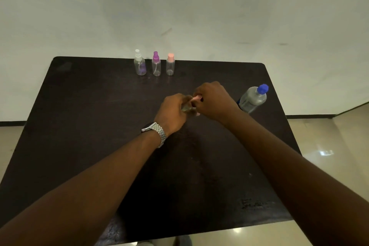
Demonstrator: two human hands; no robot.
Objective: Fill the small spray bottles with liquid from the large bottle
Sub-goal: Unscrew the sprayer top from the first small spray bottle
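Note:
My left hand (173, 113) grips a small clear spray bottle (187, 107) above the middle of the dark table (83, 126). My right hand (212, 100) pinches that bottle's pink cap (196, 98); most of the bottle is hidden by my fingers. The large clear bottle with a blue cap (253, 98) stands to the right, just past my right wrist. At the far edge stand three small bottles in a row: a clear-capped one (139, 63), a purple-capped one (156, 64) and a pink-capped one (170, 64).
The table's far edge runs close to a pale wall. Tiled floor shows past the left, right and near edges. A metal watch sits on my left wrist (156, 130).

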